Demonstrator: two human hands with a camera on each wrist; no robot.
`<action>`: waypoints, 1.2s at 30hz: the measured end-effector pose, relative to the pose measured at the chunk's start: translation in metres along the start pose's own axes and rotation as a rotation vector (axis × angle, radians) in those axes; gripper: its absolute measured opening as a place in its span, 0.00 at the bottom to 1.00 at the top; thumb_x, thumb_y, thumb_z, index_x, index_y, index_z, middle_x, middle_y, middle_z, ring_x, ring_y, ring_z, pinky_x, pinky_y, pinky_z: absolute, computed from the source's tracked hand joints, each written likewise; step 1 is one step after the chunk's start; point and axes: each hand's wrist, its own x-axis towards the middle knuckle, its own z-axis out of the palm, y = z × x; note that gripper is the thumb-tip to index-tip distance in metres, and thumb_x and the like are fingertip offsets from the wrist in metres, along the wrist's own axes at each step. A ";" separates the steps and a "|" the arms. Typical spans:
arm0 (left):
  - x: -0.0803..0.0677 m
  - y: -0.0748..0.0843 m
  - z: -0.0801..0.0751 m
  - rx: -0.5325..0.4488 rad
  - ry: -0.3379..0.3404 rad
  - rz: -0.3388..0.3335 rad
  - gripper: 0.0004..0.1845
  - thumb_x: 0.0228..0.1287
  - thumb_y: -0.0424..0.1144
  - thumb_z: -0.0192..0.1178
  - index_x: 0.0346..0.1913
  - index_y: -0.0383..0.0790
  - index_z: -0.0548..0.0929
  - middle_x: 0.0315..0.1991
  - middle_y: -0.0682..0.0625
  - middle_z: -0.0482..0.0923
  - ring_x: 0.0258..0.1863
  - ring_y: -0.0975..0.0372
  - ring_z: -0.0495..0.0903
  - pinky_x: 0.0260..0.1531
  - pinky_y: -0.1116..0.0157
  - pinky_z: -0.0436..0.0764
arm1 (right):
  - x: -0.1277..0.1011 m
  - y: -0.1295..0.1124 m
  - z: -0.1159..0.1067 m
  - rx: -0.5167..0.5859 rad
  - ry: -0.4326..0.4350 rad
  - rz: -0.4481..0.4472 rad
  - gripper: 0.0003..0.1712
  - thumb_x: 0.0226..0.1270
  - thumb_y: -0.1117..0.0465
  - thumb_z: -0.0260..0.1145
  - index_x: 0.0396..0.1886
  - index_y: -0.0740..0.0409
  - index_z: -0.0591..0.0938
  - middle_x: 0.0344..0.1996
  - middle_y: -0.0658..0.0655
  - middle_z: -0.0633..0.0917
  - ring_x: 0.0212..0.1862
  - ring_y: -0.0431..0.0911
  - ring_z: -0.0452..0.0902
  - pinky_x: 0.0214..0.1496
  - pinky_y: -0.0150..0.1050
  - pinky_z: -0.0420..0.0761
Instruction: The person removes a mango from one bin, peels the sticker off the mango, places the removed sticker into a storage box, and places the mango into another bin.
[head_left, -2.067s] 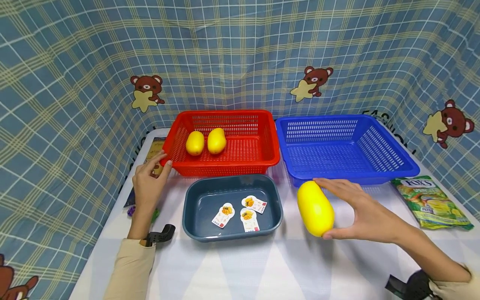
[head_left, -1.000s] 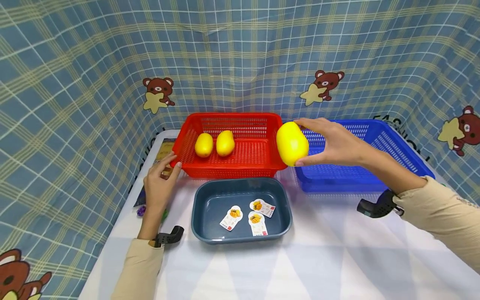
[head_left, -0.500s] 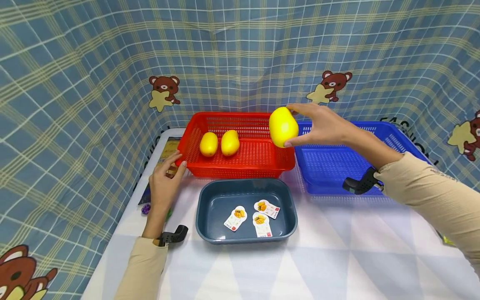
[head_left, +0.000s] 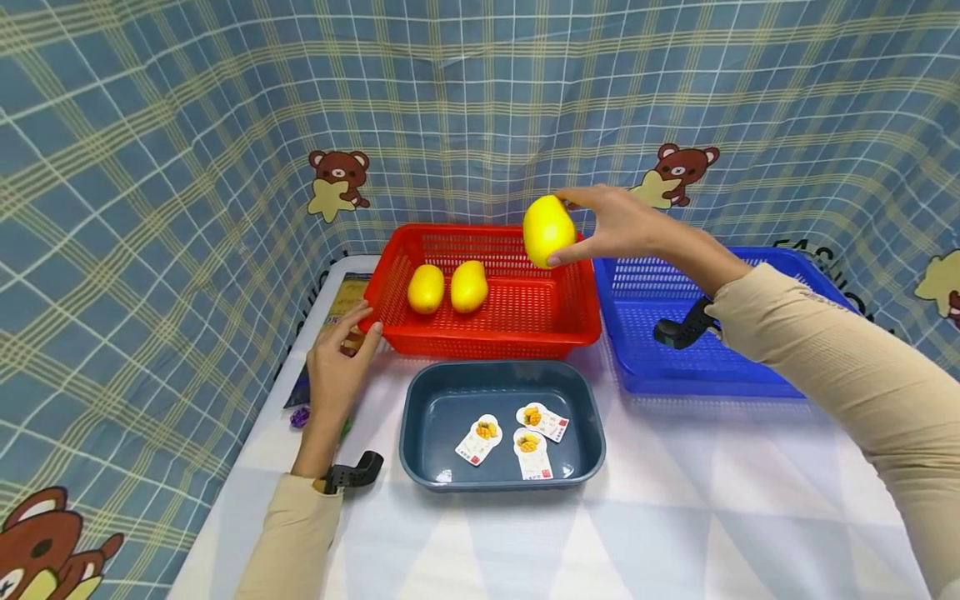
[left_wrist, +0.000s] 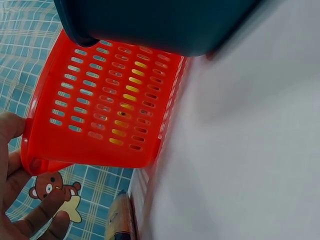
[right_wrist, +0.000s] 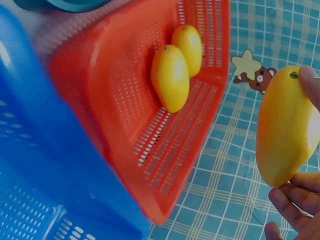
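Nearest, on the white cloth of the table (head_left: 525, 542): a smooth dark teal tray (head_left: 502, 423) with rounded corners, three small printed stickers (head_left: 513, 432) lying flat inside.

To the left, the left hand (head_left: 339, 367), fingers and thumb closed on the near left corner of the red basket (head_left: 491, 287), a slotted plastic rectangle. Inside, two smooth oval yellow mangoes (head_left: 447, 287) side by side, touching.

Beside it, a blue slotted basket (head_left: 705, 333) of the same shape.

Farther, above the red basket's far right corner, a third mango (head_left: 548, 231), glossy and egg-shaped, pinched in the right hand (head_left: 615, 223) between fingertips and thumb, clear of the rim.

Behind, checked cloth (head_left: 187, 125) with bear prints.
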 end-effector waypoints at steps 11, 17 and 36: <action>0.003 0.002 -0.001 0.016 -0.004 -0.008 0.19 0.66 0.44 0.68 0.57 0.41 0.86 0.60 0.58 0.80 0.35 0.59 0.82 0.34 0.61 0.83 | 0.040 0.005 0.018 -0.042 -0.066 0.020 0.60 0.49 0.32 0.75 0.76 0.59 0.64 0.67 0.62 0.73 0.68 0.59 0.64 0.66 0.65 0.64; 0.002 0.000 -0.002 0.025 0.005 0.009 0.19 0.66 0.42 0.68 0.57 0.40 0.86 0.60 0.57 0.80 0.33 0.57 0.83 0.32 0.58 0.83 | 0.063 0.009 0.034 -0.091 -0.117 0.000 0.60 0.50 0.31 0.73 0.75 0.61 0.65 0.66 0.61 0.74 0.66 0.58 0.65 0.67 0.66 0.58; -0.001 -0.005 0.002 0.015 0.028 0.049 0.18 0.66 0.41 0.68 0.55 0.38 0.86 0.59 0.55 0.81 0.33 0.58 0.83 0.31 0.52 0.83 | 0.093 0.018 0.080 -0.137 -0.236 0.033 0.61 0.49 0.31 0.75 0.75 0.60 0.65 0.67 0.61 0.73 0.65 0.58 0.64 0.60 0.60 0.60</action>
